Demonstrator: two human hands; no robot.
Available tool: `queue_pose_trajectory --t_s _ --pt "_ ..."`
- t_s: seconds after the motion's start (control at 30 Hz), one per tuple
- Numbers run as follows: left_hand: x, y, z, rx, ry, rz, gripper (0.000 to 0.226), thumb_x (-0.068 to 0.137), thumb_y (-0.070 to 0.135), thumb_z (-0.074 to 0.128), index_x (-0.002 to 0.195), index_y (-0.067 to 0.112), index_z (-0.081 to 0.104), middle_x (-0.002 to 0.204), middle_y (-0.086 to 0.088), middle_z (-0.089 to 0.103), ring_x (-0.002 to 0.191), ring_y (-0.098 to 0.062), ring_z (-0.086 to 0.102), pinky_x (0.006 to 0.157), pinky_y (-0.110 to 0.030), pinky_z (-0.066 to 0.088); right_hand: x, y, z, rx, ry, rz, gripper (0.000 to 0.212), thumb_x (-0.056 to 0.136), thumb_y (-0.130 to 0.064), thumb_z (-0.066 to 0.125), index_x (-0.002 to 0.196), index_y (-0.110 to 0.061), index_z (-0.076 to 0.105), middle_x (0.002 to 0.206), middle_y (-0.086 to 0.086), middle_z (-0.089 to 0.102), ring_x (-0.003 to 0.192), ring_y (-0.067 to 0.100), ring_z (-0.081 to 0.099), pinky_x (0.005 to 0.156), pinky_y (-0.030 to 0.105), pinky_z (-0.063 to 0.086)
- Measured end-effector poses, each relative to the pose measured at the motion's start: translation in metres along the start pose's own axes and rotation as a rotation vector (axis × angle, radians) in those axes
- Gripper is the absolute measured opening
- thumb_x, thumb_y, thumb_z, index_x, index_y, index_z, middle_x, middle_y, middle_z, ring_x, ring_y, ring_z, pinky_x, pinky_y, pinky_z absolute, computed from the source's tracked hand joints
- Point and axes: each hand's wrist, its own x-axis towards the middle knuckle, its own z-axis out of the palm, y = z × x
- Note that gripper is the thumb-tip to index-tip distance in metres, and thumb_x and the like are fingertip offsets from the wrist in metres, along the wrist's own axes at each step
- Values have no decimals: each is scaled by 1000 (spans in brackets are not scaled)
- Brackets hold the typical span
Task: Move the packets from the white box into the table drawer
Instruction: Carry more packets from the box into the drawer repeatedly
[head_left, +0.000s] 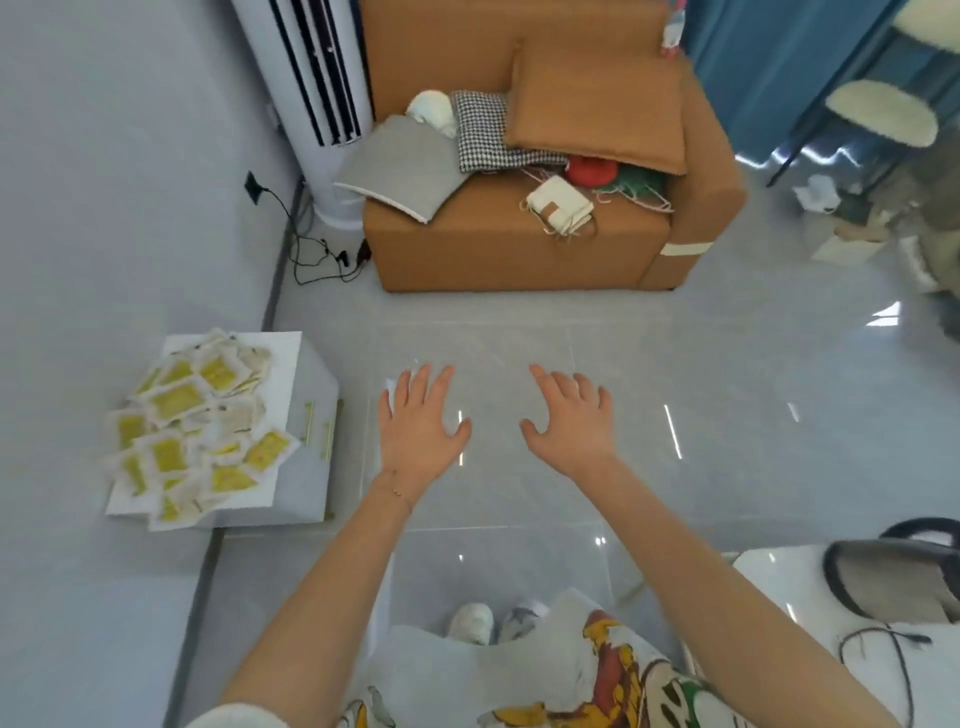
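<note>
Several yellow-and-white packets (192, 426) lie in a loose heap on top of a small white table (306, 467) against the left wall. Gold drawer handles (328, 434) show on the table's front, and the drawers look shut. My left hand (418, 423) and my right hand (569, 421) are stretched out in front of me over the floor, palms down, fingers spread, holding nothing. Both hands are to the right of the table and apart from the packets. No white box can be made out apart from the white surface under the packets.
A brown sofa (519, 249) with cushions and cloth items stands ahead. A white tower fan (311, 104) and a cable (311, 249) are at the back left. A white desk corner (779, 582) with a dark object is at the lower right. Grey tiled floor lies between.
</note>
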Motion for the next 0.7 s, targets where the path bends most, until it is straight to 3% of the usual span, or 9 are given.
queue_pose_trajectory --t_s 0.3,0.43,0.57,0.7 --pt "65 -76 -29 4 77 -255 73 87 47 55 150 31 22 158 -1 21 146 -26 14 117 -47 7 122 -91 -1 -82 -74 -278 74 90 -49 44 152 -33 6 155 1 25 144 29 14 117 48 10" --pt "90 -113 -46 8 148 -418 74 83 53 39 151 30 22 159 -1 19 147 -26 12 116 -47 6 178 -141 -3 -87 -71 -431 74 91 -48 44 152 -32 6 154 2 27 143 28 16 117 47 10" --pt "103 -149 -66 -41 220 -607 73 86 45 51 151 31 21 159 0 18 147 -26 11 118 -48 8 223 -193 -6 -110 -80 -587 74 89 -48 47 152 -30 12 150 3 33 140 29 23 114 48 17" --pt "97 -189 -84 -68 293 -756 77 78 54 37 151 31 23 159 0 20 147 -27 11 117 -49 9 256 -254 -4 -110 -84 -726 72 88 -46 50 151 -30 18 148 5 36 138 30 26 112 48 21"
